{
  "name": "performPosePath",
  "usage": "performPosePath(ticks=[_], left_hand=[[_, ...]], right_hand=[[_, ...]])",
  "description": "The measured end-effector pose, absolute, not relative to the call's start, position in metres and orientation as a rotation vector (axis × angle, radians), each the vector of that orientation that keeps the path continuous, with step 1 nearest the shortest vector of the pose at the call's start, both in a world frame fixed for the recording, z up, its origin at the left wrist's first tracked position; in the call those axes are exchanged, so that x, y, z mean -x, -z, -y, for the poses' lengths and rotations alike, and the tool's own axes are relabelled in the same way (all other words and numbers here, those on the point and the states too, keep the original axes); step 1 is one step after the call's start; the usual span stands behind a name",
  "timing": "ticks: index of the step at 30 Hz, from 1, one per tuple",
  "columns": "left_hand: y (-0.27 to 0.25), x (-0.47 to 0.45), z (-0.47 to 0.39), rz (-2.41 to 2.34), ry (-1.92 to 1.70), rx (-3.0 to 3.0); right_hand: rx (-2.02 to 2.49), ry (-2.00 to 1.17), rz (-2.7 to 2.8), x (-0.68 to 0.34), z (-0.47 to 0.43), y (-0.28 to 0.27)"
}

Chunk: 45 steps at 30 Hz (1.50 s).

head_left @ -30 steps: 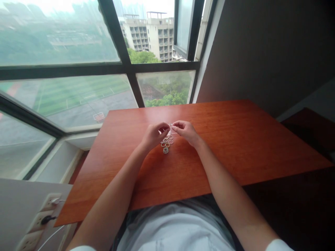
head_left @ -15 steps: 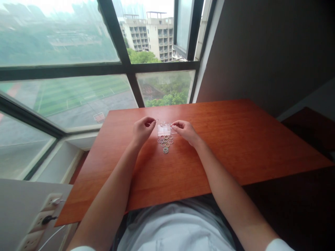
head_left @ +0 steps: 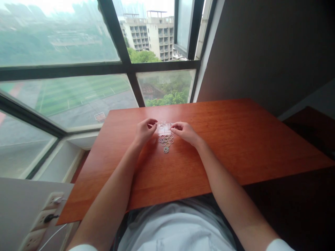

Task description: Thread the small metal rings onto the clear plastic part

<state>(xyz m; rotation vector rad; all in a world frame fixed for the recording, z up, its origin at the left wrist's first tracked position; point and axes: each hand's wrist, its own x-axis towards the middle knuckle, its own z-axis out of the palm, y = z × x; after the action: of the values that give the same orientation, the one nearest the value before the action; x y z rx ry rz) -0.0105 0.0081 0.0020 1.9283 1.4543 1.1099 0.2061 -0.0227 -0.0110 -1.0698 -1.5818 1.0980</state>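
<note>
A small clear plastic box point(head_left: 164, 131) with compartments lies on the table between my hands. One thin ring shows inside its left part. At the left edge of the box is my left hand point(head_left: 146, 130), thumb and forefinger slightly apart with nothing visible between them. My right hand point(head_left: 184, 131) has its thumb and fingers closed on the right edge of the box, where a clear lid partly shows. Just in front of the box lie several thin pale rings point(head_left: 168, 144), grouped close together. Nearer to me is a small overlapping stack of rings point(head_left: 166, 150).
The reddish-brown wooden table point(head_left: 235, 146) reaches far to my right. Dark-framed windows point(head_left: 167, 66) stand behind its far edge. At lower left, wall sockets point(head_left: 43, 219) hold a white and a black plug, with a white cable running down.
A ring that was between my left thumb and forefinger is no longer there, and a ring now shows in the box. My left hand has shifted slightly right; my right hand has barely moved.
</note>
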Motion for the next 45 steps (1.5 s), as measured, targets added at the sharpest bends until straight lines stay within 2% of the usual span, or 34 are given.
performPosePath(ticks=[6, 14, 21, 27, 35, 45], left_hand=[[-0.001, 0.009, -0.007, -1.437, -1.093, -1.950], [-0.003, 0.008, -0.006, -1.405, -1.067, -1.952], [0.004, 0.008, -0.008, -1.326, -1.056, -1.979], [0.003, 0.007, -0.008, -1.312, -1.061, -2.003], [0.004, 0.007, -0.008, -1.266, -1.061, -2.003], [-0.011, -0.005, 0.008, -0.985, -1.012, -1.922]], right_hand=[[1.156, -1.080, 1.847, -0.209, 0.029, 0.006], [1.289, -0.820, 2.279, -0.211, 0.038, -0.002], [1.428, -0.619, 2.393, -0.206, 0.043, -0.006], [1.382, -0.677, 2.311, -0.205, 0.040, -0.004], [1.227, -0.602, 1.791, -0.207, 0.032, -0.003], [1.196, -0.658, 1.738, -0.206, 0.031, 0.000]])
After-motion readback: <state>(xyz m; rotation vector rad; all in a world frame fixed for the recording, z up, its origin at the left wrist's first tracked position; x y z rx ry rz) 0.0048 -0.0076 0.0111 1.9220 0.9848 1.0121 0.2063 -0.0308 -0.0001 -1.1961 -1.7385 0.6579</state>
